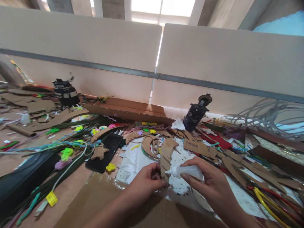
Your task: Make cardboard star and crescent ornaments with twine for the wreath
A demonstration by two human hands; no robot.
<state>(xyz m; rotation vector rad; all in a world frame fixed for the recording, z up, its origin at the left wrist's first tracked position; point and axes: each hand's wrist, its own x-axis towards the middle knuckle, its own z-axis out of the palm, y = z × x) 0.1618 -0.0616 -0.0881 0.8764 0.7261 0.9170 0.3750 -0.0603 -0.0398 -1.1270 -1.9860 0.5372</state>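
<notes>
My left hand [150,180] pinches the lower end of a curved cardboard strip [167,155], which stands up from my fingers. In my right hand [209,180] is a translucent white glue bottle [190,172], tipped sideways so that its nozzle points left and meets or nearly meets the strip's lower part. Just beyond the strip lies a cardboard crescent [149,146]. Under my hands is a white, stained sheet [133,161] with a brown cardboard piece [95,196] in front of it.
Left of the sheet lie a black phone [105,152] with a cardboard star [99,152] on it, and a white cable [68,163]. A dark bottle [195,115] with its lid up stands at the back right. Cardboard scraps [251,171] crowd the right side.
</notes>
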